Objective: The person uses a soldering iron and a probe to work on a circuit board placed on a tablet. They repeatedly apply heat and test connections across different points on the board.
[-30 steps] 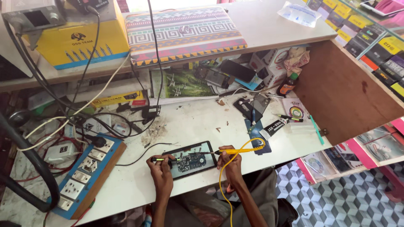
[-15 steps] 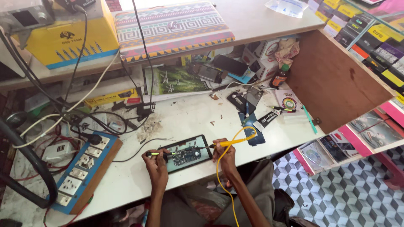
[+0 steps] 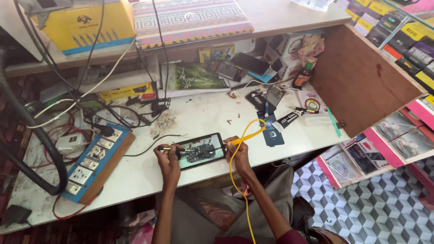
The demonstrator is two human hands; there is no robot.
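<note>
Head view: the left hand [image 3: 168, 159] curls, fingers pinched on thin tweezers [image 3: 174, 149]. The right hand [image 3: 238, 152] bends inward, fingers clamped on a yellow-handled soldering iron [image 3: 242, 138]. Between both fingers, an opened flat phone [image 3: 201, 151] lies on the white counter [image 3: 199, 119].

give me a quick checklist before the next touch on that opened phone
1. Opened phone flat on the white bench: ok.
2. Left hand holds the small yellow-handled tool at the phone's left edge: ok.
3. Right hand grips the yellow soldering iron, tip toward the board: ok.
4. Tip touching the right spot: cannot tell.
5. Yellow cord hangs off the bench edge across the lap: not ok.
</note>
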